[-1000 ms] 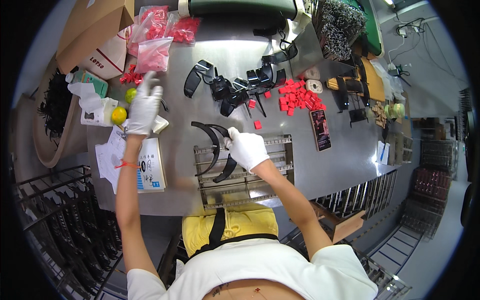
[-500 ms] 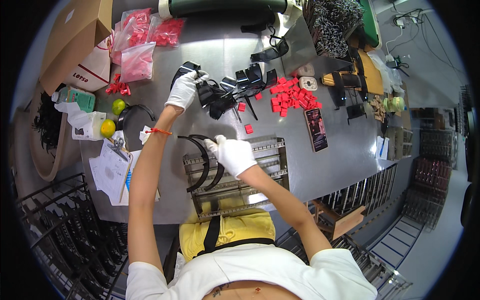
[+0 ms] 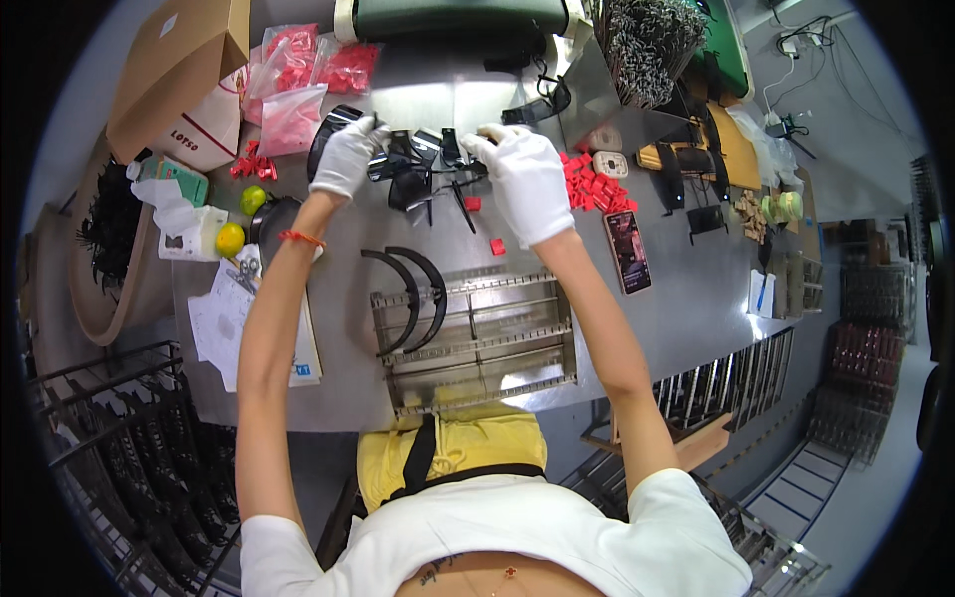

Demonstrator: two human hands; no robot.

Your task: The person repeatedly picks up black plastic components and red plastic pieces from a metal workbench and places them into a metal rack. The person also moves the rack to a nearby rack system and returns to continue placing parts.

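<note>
My left hand, in a white glove, is at the left end of a pile of glossy black curved pieces, beside a larger black piece. Its fingers are bent together; what they pinch is hidden. Over the pile's right side is my right hand, gloved too, its fingertips drawn together near dark pieces; I cannot make out what is between them. Two black curved bands lie across the left part of a metal slotted rack close to my body, with neither hand on them.
Red clips are heaped right of my right hand, near a phone. A loose red clip lies above the rack. At the left are bags of red pieces, an orange fruit and papers. A metal bin of thin rods stands far right.
My right hand has left the two curved bands on the rack and moved up and right to the black pile. My left hand stays by the pile's left end, slightly shifted left.
</note>
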